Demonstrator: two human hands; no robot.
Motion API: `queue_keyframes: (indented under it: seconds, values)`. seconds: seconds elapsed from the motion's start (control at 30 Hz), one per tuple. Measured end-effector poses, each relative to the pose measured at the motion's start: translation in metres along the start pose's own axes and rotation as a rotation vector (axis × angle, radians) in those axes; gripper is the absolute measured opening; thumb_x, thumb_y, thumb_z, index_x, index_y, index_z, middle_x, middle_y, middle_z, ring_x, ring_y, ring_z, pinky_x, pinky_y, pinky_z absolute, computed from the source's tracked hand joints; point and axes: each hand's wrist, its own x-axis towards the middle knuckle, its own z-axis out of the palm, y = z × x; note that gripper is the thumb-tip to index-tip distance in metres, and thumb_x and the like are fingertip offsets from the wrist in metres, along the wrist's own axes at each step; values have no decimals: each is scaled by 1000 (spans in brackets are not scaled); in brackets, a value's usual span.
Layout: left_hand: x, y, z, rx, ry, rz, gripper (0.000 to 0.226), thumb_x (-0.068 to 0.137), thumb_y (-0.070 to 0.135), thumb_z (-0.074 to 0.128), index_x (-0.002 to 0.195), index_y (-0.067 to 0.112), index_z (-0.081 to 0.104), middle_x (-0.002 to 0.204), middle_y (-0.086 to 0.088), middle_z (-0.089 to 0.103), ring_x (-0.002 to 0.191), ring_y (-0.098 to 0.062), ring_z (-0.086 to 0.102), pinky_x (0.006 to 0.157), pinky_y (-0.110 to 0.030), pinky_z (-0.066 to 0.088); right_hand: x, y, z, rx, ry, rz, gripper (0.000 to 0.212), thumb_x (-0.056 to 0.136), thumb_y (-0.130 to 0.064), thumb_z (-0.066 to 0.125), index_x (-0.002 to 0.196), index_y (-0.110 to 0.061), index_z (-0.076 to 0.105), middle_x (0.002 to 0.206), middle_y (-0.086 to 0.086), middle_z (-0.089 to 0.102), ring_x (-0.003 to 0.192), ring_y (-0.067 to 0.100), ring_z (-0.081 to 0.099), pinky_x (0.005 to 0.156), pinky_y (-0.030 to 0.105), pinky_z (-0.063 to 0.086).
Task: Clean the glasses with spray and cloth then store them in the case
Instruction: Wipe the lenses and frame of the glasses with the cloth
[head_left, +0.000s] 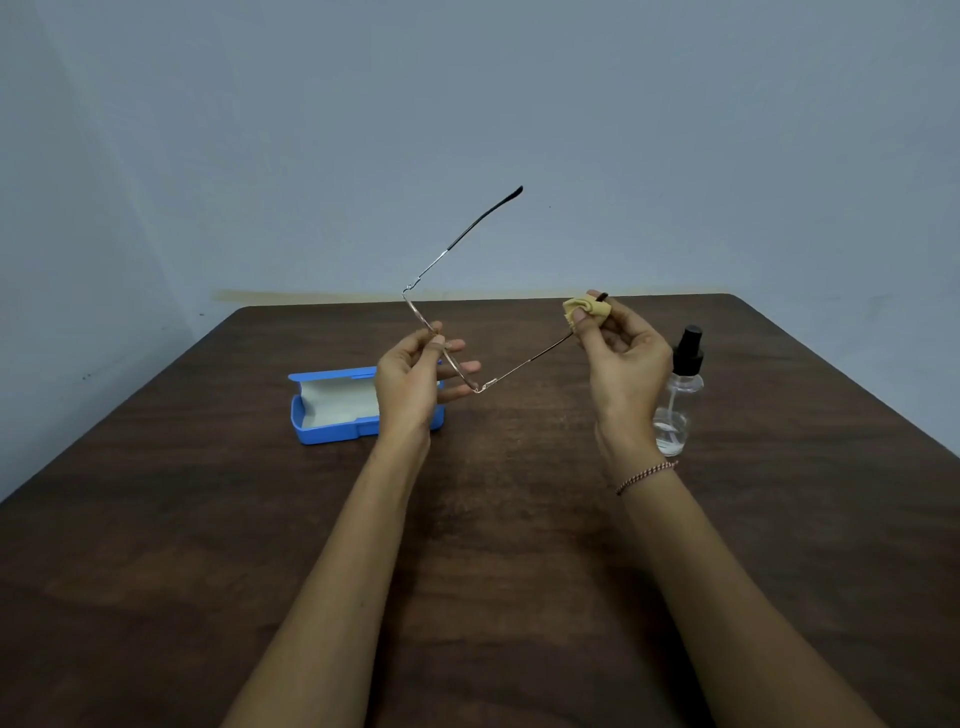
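Gold-toned wire glasses (479, 387) hang in the air above the middle of the table, unfolded, held between both hands. The left hand (410, 379) pinches the front of the frame between thumb and forefinger, while its other three fingers stretch out loosely towards the right, holding nothing. One temple rises up and to the right from the far end of the frame, its black tip against the wall. The other temple runs from the near hinge up to the right hand (623, 358).

That hand has its thumb and curled fingers closed on a small yellow cloth (584, 310), which is bunched round the end of the temple; a bit of the dark tip pokes out just above the cloth. A braided bracelet (647, 475) circles the right wrist.

Behind the left hand lies a blue case (332, 402), its lid open and its pale lining showing; the hand covers its right part. Beside and partly behind the right hand stands a clear spray bottle (680, 395) with a black top, upright, a little liquid at its bottom. Both rest on a dark brown wooden table (208, 519), which stands against a grey-blue wall (467, 104).
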Motion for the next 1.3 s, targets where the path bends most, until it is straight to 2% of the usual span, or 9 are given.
queue_keyframes:
  seconds: [0.13,0.33,0.43,0.57,0.7,0.87,1.0,1.13,1.3]
  values:
    - [4,5,-7,-57,16,-72,22,98,16,44,115,14,57,104,-11,70,84,-30,71,61,-35,58,1,1,-2,-25,19,9,18,79,-6,73,94,-13,68,84,-4,71,81,5,69,85,30,56]
    - [6,9,-14,-96,10,-32,32,89,36,60,111,12,63,105,-10,70,84,-24,72,62,-33,60,2,3,-4,-68,6,18,19,78,-9,74,95,-14,69,86,-4,71,84,7,69,87,34,55]
    - [7,8,-15,-108,-7,-14,41,86,33,64,117,5,60,103,-10,69,81,-22,72,61,-31,59,4,5,-5,-75,-4,26,22,79,-7,73,100,-10,68,87,-3,71,85,8,69,88,35,55]
    - [9,10,-17,-167,22,11,29,87,30,63,109,11,62,99,-7,69,79,-20,72,59,-29,58,3,7,-3,-83,-80,72,24,79,-5,72,102,-7,68,89,-2,71,90,11,69,91,37,53]
    - [12,10,-21,-258,73,56,16,88,29,62,97,17,64,93,-3,69,78,-20,72,61,-30,58,-3,11,2,-62,-152,98,28,79,-2,71,107,-3,66,90,-5,70,87,4,68,92,32,53]
    - [9,8,-15,-273,87,166,33,84,23,69,112,8,61,95,-6,65,84,-26,70,69,-36,59,-8,9,5,140,-162,174,29,81,4,67,109,0,62,105,12,69,98,16,67,86,26,55]
    - [1,2,-3,-201,39,245,38,81,8,70,117,3,57,101,-13,64,89,-27,69,70,-32,58,-9,5,5,292,-195,241,32,81,3,65,113,3,61,93,3,71,89,12,68,80,20,54]
    - [-6,-9,10,-35,-62,345,39,76,1,74,110,10,58,111,-14,63,92,-21,69,85,-44,55,-11,8,7,332,-214,327,24,83,1,63,107,-3,65,79,-4,73,75,3,66,66,13,50]
    - [-16,-13,20,83,-160,412,41,72,-2,76,104,16,57,104,8,65,98,-9,67,85,-23,52,-17,4,12,443,-279,398,16,86,7,55,96,-2,64,71,-3,72,69,4,67,66,14,53]
